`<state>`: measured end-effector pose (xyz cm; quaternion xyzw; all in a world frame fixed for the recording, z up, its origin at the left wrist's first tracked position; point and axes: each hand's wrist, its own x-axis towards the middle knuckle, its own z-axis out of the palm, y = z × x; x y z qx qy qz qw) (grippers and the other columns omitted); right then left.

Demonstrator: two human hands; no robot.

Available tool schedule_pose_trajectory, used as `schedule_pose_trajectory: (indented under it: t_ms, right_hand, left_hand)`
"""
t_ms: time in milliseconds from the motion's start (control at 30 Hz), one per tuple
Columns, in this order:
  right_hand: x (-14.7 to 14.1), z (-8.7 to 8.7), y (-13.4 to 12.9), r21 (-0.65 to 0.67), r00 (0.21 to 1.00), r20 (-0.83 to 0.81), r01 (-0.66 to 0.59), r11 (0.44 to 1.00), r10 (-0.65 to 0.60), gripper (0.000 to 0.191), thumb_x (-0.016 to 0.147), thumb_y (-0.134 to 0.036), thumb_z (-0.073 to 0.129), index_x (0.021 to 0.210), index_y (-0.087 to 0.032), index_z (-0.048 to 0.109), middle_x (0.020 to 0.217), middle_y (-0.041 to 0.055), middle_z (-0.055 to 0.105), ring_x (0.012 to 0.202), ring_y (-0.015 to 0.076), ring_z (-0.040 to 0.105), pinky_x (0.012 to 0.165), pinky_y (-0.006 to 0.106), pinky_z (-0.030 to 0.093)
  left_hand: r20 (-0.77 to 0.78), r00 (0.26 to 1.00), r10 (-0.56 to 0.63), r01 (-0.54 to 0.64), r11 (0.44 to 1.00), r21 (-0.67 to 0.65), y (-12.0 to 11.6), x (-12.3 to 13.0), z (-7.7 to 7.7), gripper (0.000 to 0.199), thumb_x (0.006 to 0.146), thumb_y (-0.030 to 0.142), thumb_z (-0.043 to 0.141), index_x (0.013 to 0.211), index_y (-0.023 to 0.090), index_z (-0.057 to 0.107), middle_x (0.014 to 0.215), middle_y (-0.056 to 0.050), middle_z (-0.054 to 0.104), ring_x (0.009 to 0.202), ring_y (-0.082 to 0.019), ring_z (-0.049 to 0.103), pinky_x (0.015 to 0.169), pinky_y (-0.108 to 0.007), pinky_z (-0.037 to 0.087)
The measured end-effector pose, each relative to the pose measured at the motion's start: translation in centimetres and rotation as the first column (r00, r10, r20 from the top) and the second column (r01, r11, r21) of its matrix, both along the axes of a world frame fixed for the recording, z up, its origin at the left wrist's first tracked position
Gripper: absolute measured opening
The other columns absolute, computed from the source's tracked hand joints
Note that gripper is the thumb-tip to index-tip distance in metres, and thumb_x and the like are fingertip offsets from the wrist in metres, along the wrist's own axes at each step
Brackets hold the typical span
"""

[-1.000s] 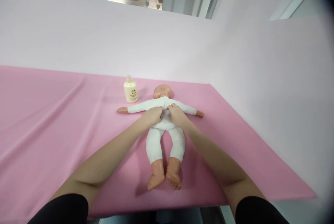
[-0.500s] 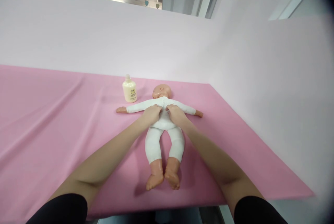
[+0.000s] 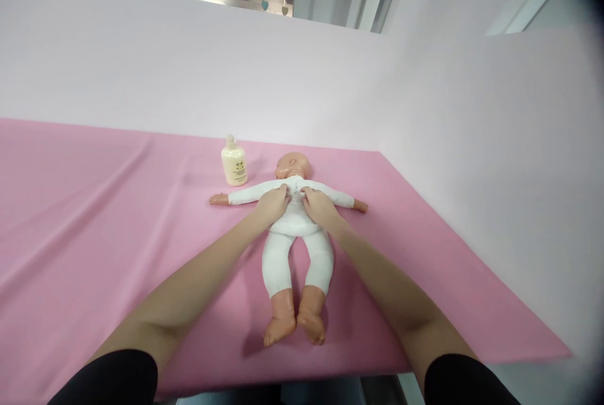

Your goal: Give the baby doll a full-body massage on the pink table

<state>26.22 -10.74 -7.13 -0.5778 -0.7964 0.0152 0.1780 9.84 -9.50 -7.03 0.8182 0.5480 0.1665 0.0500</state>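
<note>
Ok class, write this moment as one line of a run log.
left hand: on doll torso | right hand: on doll torso | doll: lying, arms spread | bottle: upright on pink cover, left of doll's head

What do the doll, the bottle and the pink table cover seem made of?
Doll: head and feet look like vinyl, smooth with a faint shine; the white body looks like matte cloth.
Bottle: likely plastic, glossy by its highlights; glass is possible.
Pink table cover: perhaps fabric or soft vinyl, satiny with long creases.
</note>
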Motion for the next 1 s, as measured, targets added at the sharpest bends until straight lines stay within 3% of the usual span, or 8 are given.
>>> schedule_pose_trajectory:
  t_ms: [267, 567, 700, 833, 1000]
  right_hand:
    - [0.0, 0.1, 0.5, -0.036, 1.0, -0.009, -0.004, 0.999, 0.004, 0.03, 0.093, -0.02, 0.039, 0.119, -0.013, 0.054, 0.111, 0.0098, 0.066, 0.101, 0.0196, 0.06, 0.087, 0.028, 0.04]
    - [0.2, 0.4, 0.7, -0.081, 0.999, -0.037, -0.034, 0.996, 0.031, 0.029, 0.093, -0.015, 0.04, 0.116, -0.012, 0.058, 0.113, 0.0107, 0.066, 0.104, 0.0175, 0.058, 0.091, 0.026, 0.039]
    - [0.3, -0.2, 1.0, -0.049, 0.997, -0.04, -0.06, 0.997, 0.059, 0.03, 0.092, -0.013, 0.04, 0.115, -0.011, 0.059, 0.113, 0.0112, 0.063, 0.104, 0.0177, 0.056, 0.093, 0.027, 0.038]
    - [0.4, -0.8, 1.2, 0.062, 0.998, -0.025, -0.05, 0.997, 0.052, 0.027, 0.09, -0.014, 0.043, 0.109, -0.013, 0.063, 0.118, 0.0118, 0.056, 0.11, 0.0212, 0.049, 0.098, 0.031, 0.036]
    - [0.6, -1.0, 1.3, 0.055, 0.998, 0.004, -0.065, 0.996, 0.065, 0.031, 0.09, -0.014, 0.039, 0.116, -0.015, 0.055, 0.134, 0.0105, 0.048, 0.121, 0.022, 0.042, 0.103, 0.036, 0.034]
  left_hand:
    - [-0.039, 0.999, 0.007, -0.008, 1.0, -0.009, -0.1, 0.2, 0.2, 0.031, 0.095, 0.028, 0.038, 0.122, 0.013, 0.046, 0.109, -0.013, 0.067, 0.101, -0.023, 0.063, 0.081, -0.031, 0.043]
    - [-0.075, 0.997, -0.004, 0.002, 1.0, -0.025, 0.1, 0.4, 0.5, 0.028, 0.095, 0.029, 0.037, 0.111, 0.016, 0.056, 0.105, -0.01, 0.067, 0.099, -0.022, 0.061, 0.083, -0.031, 0.044]
    - [-0.099, 0.995, -0.023, 0.029, 0.998, 0.058, 0.3, 0.4, 0.1, 0.028, 0.095, 0.026, 0.037, 0.104, 0.014, 0.06, 0.104, -0.011, 0.065, 0.1, -0.023, 0.058, 0.087, -0.033, 0.043]
    - [-0.081, 0.995, -0.049, 0.062, 0.984, 0.17, 0.7, 0.3, -0.5, 0.024, 0.093, 0.023, 0.04, 0.1, 0.014, 0.061, 0.121, -0.012, 0.055, 0.112, -0.025, 0.048, 0.095, -0.036, 0.039]
    - [-0.059, 0.996, -0.074, 0.082, 0.984, 0.158, 1.2, 0.1, -1.1, 0.024, 0.093, 0.02, 0.039, 0.108, 0.014, 0.056, 0.128, -0.011, 0.053, 0.117, -0.023, 0.046, 0.099, -0.036, 0.038]
